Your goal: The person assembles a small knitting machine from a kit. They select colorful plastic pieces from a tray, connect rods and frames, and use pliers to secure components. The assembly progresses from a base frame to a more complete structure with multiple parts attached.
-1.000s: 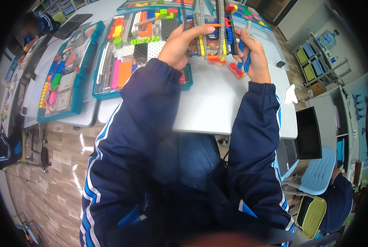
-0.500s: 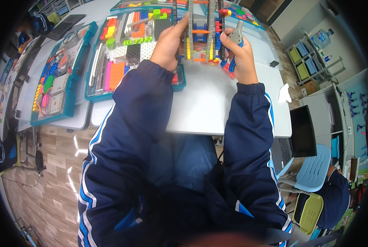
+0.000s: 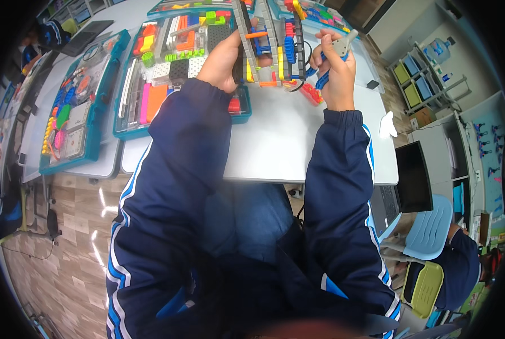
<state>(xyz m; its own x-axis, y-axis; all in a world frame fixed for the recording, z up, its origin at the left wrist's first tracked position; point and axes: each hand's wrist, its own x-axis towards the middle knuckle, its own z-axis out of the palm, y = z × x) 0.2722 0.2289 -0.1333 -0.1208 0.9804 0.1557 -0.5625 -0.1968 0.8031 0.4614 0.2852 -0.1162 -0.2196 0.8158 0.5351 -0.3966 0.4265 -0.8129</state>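
My left hand (image 3: 221, 63) is closed around the left side of a model built from plastic construction beams (image 3: 281, 61), in grey, yellow, orange and blue. The model stands tilted over the white table. In my right hand (image 3: 341, 80), just right of the model and apart from it, are pliers (image 3: 341, 47) with a grey head pointing up and blue handles. Part of the handles is hidden by my fingers. A dark thin cable shows between the model and this hand. Red construction pieces (image 3: 311, 92) lie on the table below the model.
Teal-edged cases of coloured parts stand left (image 3: 98, 155) and behind my left hand (image 3: 129, 134). A crumpled white tissue (image 3: 387, 125) lies at the table's right side. A laptop (image 3: 415, 178) and a blue chair (image 3: 429, 226) are beyond it. Other people sit nearby.
My right hand has moved right, drawing the pliers away from the model. The model has tilted, its top leaning left, still in my left hand.
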